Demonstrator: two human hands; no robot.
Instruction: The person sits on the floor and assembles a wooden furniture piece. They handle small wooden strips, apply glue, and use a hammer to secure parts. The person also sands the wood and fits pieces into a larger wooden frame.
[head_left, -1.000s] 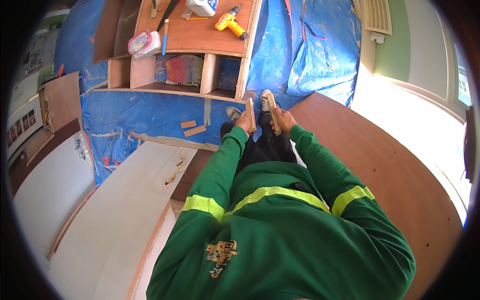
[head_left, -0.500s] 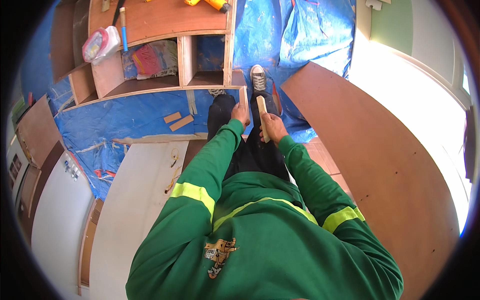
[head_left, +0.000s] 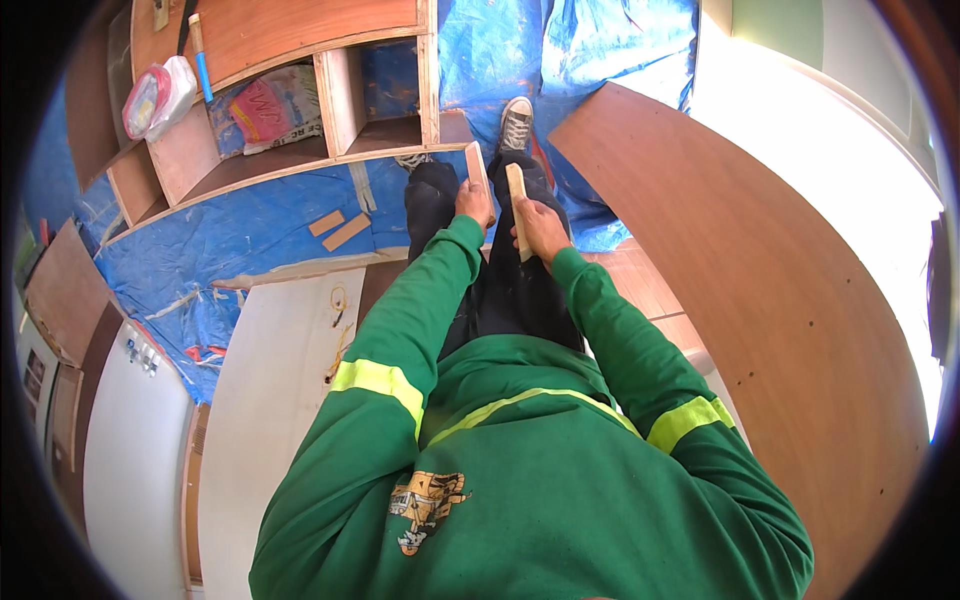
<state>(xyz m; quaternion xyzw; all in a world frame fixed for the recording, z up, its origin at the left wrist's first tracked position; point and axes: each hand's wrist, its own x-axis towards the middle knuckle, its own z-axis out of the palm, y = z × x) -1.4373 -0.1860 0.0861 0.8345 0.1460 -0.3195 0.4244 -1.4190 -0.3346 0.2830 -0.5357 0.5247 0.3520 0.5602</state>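
Observation:
My left hand [head_left: 474, 203] grips a short flat wooden piece [head_left: 476, 165] that sticks forward past my fingers. My right hand [head_left: 540, 226] holds a longer pale wooden strip [head_left: 517, 200] almost parallel to it. Both hands sit close together in front of my chest, above my dark trousers and grey shoe [head_left: 515, 122]. My green sleeves with yellow reflective bands fill the lower part of the view.
A plywood cabinet with open compartments [head_left: 330, 100] lies ahead on blue tarpaulin [head_left: 230, 250], holding plastic bags. Two small wooden offcuts [head_left: 338, 227] lie on the tarp. A large brown board [head_left: 760, 290] stands to my right, a white panel [head_left: 270, 400] to my left.
The view has swung so the cabinet sits further up and left. My hands stay together holding both wooden pieces, now shown lower against my legs.

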